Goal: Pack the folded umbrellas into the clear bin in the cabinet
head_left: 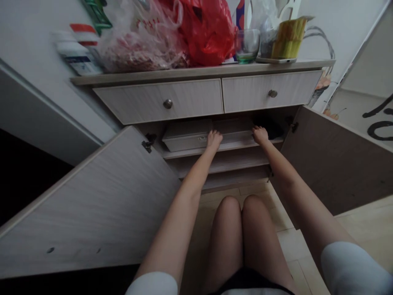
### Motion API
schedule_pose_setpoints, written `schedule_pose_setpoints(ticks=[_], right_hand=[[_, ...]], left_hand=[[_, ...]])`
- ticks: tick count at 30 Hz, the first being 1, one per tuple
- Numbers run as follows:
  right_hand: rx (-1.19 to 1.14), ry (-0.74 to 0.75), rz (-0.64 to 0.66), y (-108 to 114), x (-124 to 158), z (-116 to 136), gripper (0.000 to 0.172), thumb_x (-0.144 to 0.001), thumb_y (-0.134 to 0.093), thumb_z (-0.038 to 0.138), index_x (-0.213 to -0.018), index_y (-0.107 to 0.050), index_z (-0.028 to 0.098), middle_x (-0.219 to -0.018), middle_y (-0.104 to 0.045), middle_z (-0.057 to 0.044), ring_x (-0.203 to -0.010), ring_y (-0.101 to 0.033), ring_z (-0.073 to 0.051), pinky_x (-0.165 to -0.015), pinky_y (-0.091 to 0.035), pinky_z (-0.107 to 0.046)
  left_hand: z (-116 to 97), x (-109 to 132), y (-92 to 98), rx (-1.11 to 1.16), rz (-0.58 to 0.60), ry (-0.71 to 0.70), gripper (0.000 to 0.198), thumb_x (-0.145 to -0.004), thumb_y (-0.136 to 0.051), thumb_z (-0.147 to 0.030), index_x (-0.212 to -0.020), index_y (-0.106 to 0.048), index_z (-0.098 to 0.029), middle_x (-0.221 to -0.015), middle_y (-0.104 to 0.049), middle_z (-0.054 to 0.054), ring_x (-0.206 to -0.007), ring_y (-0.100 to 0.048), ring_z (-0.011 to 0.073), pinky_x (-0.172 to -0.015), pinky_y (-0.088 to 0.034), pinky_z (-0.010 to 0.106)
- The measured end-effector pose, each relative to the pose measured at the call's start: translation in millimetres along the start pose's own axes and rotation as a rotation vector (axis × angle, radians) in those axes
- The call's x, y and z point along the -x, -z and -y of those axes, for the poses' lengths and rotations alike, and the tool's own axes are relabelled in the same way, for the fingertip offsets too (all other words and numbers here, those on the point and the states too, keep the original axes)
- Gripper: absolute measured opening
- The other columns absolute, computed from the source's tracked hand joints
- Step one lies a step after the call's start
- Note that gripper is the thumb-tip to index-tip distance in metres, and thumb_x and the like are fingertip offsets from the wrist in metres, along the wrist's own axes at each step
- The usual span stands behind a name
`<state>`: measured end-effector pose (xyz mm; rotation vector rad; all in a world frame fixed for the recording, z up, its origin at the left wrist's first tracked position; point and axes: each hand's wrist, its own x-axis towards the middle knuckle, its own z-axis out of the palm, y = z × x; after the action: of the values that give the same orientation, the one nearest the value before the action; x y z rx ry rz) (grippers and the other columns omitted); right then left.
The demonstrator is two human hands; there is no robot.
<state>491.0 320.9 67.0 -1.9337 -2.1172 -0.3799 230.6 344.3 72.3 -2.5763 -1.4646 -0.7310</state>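
Plainly, both arms reached forward into a cabinet (221,180) whose left door (101,205) and right door (334,159) stood swung outward. On its upper shelf (190,153), a pale middle box (235,133) lay between the two hands, just beside a left box (184,140) of similar color. The left hand (214,139) was at the middle box's left end, near the left box; the right hand (260,134) was at the other end, next to a dark item (272,126). The fingers of each hand were bent and held narrow; whether they gripped the box, I could not tell. Above were two closed drawers (159,100), each with a round knob. The cabinet top (199,73) carried a white bottle (76,57), a translucent bag (138,45), a red bag (211,32), a glass (247,45) and a yellow container (287,39).
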Motion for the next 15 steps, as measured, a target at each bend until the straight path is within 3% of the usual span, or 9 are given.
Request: schedule_pose_setpoints(ticks=[5,8,11,15], right_hand=[[0.007,0.027,-0.014,5,15,-8,0.026,-0.095,-0.051,0.015,-0.108,-0.073,0.011,-0.111,-0.069,-0.02,-0.093,-0.059,-0.026,-0.075,-0.035,-0.035],[0.028,0.078,-0.059,15,37,-14,0.022,-0.096,-0.054,0.021,-0.102,-0.073,0.012,-0.107,-0.071,-0.018,-0.09,-0.059,-0.025,-0.074,-0.034,-0.034],[0.05,0.13,-0.093,28,73,-16,0.022,-0.097,-0.055,0.027,-0.098,-0.072,0.015,-0.098,-0.073,-0.013,-0.087,-0.058,-0.023,-0.071,-0.032,-0.033],[0.019,0.173,-0.136,42,138,-12,0.023,-0.099,-0.054,0.033,-0.092,-0.071,0.019,-0.086,-0.073,-0.008,-0.083,-0.058,-0.021,-0.067,-0.031,-0.031]], left_hand=[[2,16,4.0,0.03,0.014,-0.025,0.031,-0.085,-0.046,-0.003,-0.069,-0.067,-0.019,-0.086,-0.067,0.016,-0.106,-0.057,0.0306,-0.099,-0.038,0.045],[-1,37,13.3,0.017,-0.009,-0.042,0.026,-0.089,-0.049,-0.009,-0.08,-0.071,-0.02,-0.09,-0.067,0.013,-0.106,-0.056,0.0291,-0.096,-0.039,0.044],[-5,66,26.5,-0.01,-0.073,-0.098,0.021,-0.093,-0.051,-0.016,-0.094,-0.073,-0.02,-0.097,-0.067,0.012,-0.105,-0.055,0.0292,-0.093,-0.04,0.044],[-13,120,43.6,-0.008,-0.115,-0.217,0.021,-0.096,-0.052,-0.023,-0.1,-0.073,-0.02,-0.095,-0.066,0.011,-0.102,-0.055,0.0279,-0.089,-0.04,0.043]])
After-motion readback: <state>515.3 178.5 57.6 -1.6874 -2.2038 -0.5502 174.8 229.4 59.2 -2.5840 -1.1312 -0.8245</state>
